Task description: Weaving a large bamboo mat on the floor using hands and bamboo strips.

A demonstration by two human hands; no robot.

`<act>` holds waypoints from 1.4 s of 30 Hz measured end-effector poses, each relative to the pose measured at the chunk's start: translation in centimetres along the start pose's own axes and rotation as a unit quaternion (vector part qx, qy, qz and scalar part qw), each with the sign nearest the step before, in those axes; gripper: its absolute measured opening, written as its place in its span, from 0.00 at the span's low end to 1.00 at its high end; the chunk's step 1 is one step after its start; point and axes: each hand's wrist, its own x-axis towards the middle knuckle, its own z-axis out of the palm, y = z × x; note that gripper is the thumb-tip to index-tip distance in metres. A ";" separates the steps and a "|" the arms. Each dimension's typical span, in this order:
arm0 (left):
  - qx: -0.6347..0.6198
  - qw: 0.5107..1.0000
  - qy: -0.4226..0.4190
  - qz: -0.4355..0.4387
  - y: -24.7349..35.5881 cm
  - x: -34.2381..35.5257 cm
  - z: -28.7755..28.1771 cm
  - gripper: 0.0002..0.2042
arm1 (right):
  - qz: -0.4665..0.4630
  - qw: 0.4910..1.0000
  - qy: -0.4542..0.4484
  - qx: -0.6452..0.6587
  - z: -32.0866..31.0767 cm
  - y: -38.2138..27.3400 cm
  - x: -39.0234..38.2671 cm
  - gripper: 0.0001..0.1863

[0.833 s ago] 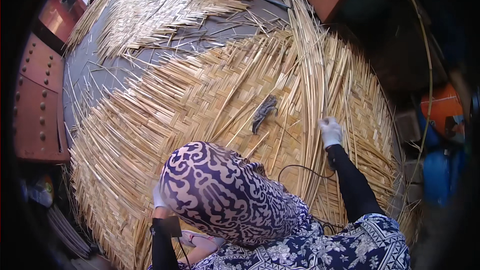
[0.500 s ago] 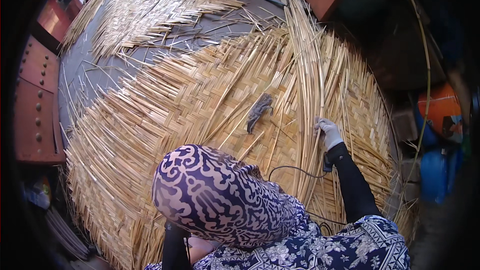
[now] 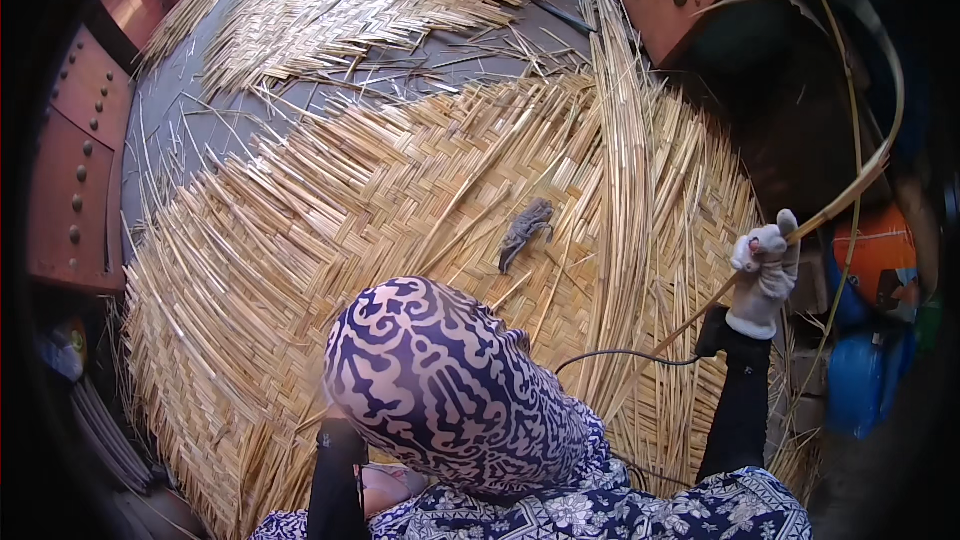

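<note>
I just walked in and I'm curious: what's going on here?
A person is at a woven mat. Their gloved right hand grips a long strip, which curves upward at the right. The left hand is hidden behind patterned cloth. A bundle of stalks lies across the mat, and a gray rag rests on it.

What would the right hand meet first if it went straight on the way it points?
The right hand points up the picture, slightly right. Besides the strip it grips, the thin stalk seems first in line, though depth there is unclear.
</note>
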 end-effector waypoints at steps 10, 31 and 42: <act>0.009 1.000 -0.011 0.020 1.1 0.1 -0.1 0.18 | 0.667 0.647 -0.183 -0.319 -7.1 8.3 -8.2 0.12; 0.011 1.000 0.016 -0.020 -2.1 -2.2 -2.2 0.18 | 0.383 0.863 -0.054 -0.323 -11.7 11.9 7.8 0.04; 0.062 0.997 0.011 0.047 1.5 2.3 -0.5 0.18 | 0.683 0.686 -0.195 -0.158 -6.0 8.4 -6.7 0.07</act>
